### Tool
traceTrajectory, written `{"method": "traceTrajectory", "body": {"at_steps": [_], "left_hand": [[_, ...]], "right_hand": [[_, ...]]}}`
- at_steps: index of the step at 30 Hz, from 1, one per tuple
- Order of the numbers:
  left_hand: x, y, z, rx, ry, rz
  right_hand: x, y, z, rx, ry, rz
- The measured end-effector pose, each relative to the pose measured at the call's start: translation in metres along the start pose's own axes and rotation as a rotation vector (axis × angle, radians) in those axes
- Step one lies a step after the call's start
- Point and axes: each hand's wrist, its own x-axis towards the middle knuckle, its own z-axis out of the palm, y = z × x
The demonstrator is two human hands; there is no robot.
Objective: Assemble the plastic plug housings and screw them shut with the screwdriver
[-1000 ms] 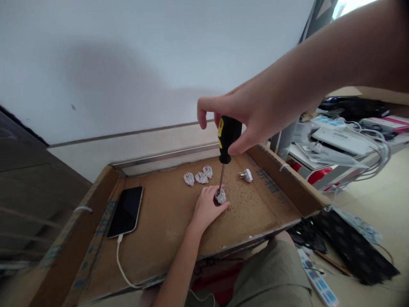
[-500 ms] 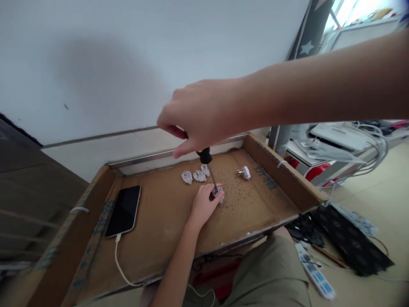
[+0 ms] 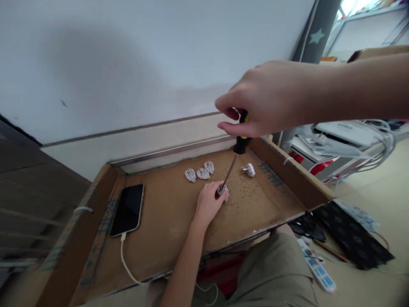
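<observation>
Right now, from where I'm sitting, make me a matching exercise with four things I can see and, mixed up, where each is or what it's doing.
Things:
1. Phone
2. Screwdriver
3. Left hand
4. Three plug pieces

Places and states:
A. Holding the white piece
B. Clustered beyond the left hand
C. Gripped in the right hand
D. Dark-screened, with a white cable attached

Pairs: 1-D, 2-C, 3-A, 4-B

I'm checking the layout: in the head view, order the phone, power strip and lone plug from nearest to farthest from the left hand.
1. Lone plug, beyond and right of left hand
2. Phone, left on cardboard
3. Power strip, on floor, right
</observation>
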Motion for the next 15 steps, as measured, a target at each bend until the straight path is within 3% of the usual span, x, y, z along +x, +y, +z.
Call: {"method": "traceTrajectory", "body": {"at_steps": [3, 6, 9, 13, 15], "left_hand": [[0.000, 0.000, 0.000, 0.018, -0.001, 0.007], [0.000, 0.000, -0.001, 0.021, 0.003, 0.004], [0.001, 0.001, -0.001, 0.019, -0.009, -0.009], [0.002, 0.003, -0.002, 0.020, -0.020, -0.027], [0.002, 0.004, -0.002, 0.020, -0.027, -0.036]], "right_hand": [[-0.009, -0.003, 0.000, -0.130, -0.020, 0.041], [-0.007, -0.010, -0.005, -0.214, -0.001, -0.006], [-0.005, -0.016, -0.007, -0.200, 0.097, -0.147], [-0.003, -0.023, -0.006, -0.143, 0.296, -0.465], [0.004, -0.028, -0.005, -0.072, 0.329, -0.534]]}}
